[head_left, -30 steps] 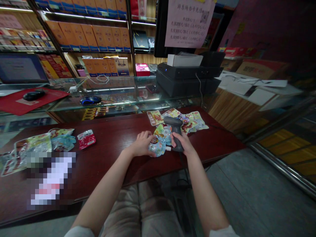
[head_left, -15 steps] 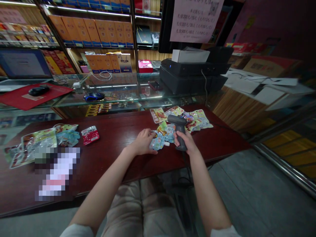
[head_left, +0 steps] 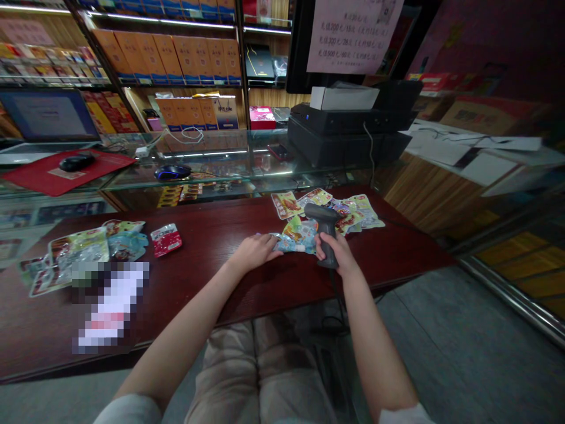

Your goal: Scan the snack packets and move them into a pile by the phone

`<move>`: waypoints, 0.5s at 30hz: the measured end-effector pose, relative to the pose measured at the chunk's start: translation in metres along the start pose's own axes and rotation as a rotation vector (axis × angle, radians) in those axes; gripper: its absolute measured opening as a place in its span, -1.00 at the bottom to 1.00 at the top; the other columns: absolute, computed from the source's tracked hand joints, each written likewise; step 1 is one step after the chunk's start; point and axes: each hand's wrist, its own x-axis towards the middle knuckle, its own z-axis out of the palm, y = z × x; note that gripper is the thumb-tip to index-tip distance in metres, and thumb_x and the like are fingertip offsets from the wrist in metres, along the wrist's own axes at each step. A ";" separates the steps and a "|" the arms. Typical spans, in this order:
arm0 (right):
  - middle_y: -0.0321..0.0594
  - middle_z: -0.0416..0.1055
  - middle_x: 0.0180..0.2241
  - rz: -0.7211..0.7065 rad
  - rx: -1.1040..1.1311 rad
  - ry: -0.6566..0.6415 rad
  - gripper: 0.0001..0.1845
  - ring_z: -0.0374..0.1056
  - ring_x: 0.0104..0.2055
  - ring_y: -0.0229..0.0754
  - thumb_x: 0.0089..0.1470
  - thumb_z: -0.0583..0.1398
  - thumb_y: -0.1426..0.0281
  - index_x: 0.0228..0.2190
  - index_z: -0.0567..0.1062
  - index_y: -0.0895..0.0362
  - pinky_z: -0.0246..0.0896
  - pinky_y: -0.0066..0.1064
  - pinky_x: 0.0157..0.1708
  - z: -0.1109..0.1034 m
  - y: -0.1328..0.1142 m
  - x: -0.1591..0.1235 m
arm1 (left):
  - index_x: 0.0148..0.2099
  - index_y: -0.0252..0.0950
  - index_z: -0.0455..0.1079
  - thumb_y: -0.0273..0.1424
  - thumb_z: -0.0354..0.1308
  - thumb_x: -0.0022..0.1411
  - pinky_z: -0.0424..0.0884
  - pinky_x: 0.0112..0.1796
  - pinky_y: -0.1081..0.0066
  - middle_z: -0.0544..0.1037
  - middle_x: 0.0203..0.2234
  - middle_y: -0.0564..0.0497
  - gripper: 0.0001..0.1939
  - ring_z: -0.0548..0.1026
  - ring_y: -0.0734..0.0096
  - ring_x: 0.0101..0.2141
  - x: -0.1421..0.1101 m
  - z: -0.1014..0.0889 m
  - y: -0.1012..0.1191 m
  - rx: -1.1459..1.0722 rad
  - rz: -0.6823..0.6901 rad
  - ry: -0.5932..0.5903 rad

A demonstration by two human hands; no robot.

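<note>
My right hand (head_left: 336, 250) is wrapped around the handle of a dark grey handheld barcode scanner (head_left: 325, 217), its head pointing left. Just left of it, my left hand (head_left: 256, 250) is closed on the left end of a light-blue spout pouch (head_left: 286, 242) lying low over the table; part of the pouch is hidden by the fingers. A white cap shows at its right end. More shiny snack packets (head_left: 286, 205) lie spread behind the scanner, overlapping toward the right.
On the left of the dark red table (head_left: 212, 235) lie a pile of snack packs (head_left: 79, 253) and a red packet (head_left: 166, 239). Behind is a glass counter with a blue-lit mouse (head_left: 172, 172), a laptop (head_left: 48, 118) and a black machine (head_left: 348, 141). The scanner's cable hangs off the front edge.
My left hand has lowered its fingers onto the pouch's left end, and the pouch has turned flatter and shifted slightly up. The scanner stays in my right hand, nearly still.
</note>
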 end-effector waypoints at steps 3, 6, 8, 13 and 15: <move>-0.42 0.28 -0.52 -0.009 -0.004 0.007 -0.66 0.11 -0.72 -0.43 -0.07 0.28 0.23 -0.38 0.23 0.08 0.04 -0.49 -0.70 0.000 0.001 0.000 | 0.11 -0.29 0.29 0.05 -0.08 0.24 0.39 -0.12 0.28 0.46 -0.04 -0.22 -0.40 0.48 0.13 -0.09 -0.002 -0.004 -0.004 -0.009 0.031 -0.026; -0.42 0.28 -0.53 -0.013 -0.006 0.011 -0.65 0.11 -0.72 -0.43 -0.08 0.28 0.23 -0.39 0.22 0.08 0.04 -0.49 -0.70 0.001 -0.001 -0.001 | 0.11 -0.28 0.28 0.01 0.05 0.19 0.38 -0.07 0.27 0.44 0.00 -0.22 -0.41 0.46 0.11 -0.04 -0.003 -0.009 -0.005 -0.014 0.082 -0.055; -0.43 0.28 -0.53 -0.013 -0.007 0.012 -0.66 0.11 -0.72 -0.42 -0.08 0.28 0.23 -0.38 0.23 0.08 0.04 -0.48 -0.70 0.003 -0.002 -0.002 | 0.12 -0.27 0.28 -0.12 0.09 0.22 0.37 -0.05 0.29 0.43 0.01 -0.19 -0.50 0.46 0.14 -0.03 -0.002 -0.011 -0.005 -0.030 0.110 -0.074; -0.43 0.27 -0.54 -0.009 0.005 0.017 -0.66 0.11 -0.72 -0.41 -0.08 0.28 0.24 -0.37 0.24 0.08 0.02 -0.48 -0.70 0.004 -0.003 -0.002 | 0.12 -0.28 0.30 -0.33 0.03 0.23 0.41 -0.09 0.30 0.48 -0.06 -0.16 -0.59 0.51 0.21 -0.12 0.000 -0.013 -0.010 -0.068 0.068 -0.062; -0.43 0.27 -0.55 -0.007 0.005 0.014 -0.66 0.11 -0.73 -0.41 -0.08 0.28 0.24 -0.38 0.24 0.08 0.02 -0.48 -0.71 0.004 -0.003 -0.002 | 0.09 -0.27 0.34 -0.33 -0.03 0.25 0.41 -0.12 0.33 0.51 -0.09 -0.14 -0.62 0.52 0.25 -0.16 -0.001 -0.013 -0.015 -0.131 0.019 0.010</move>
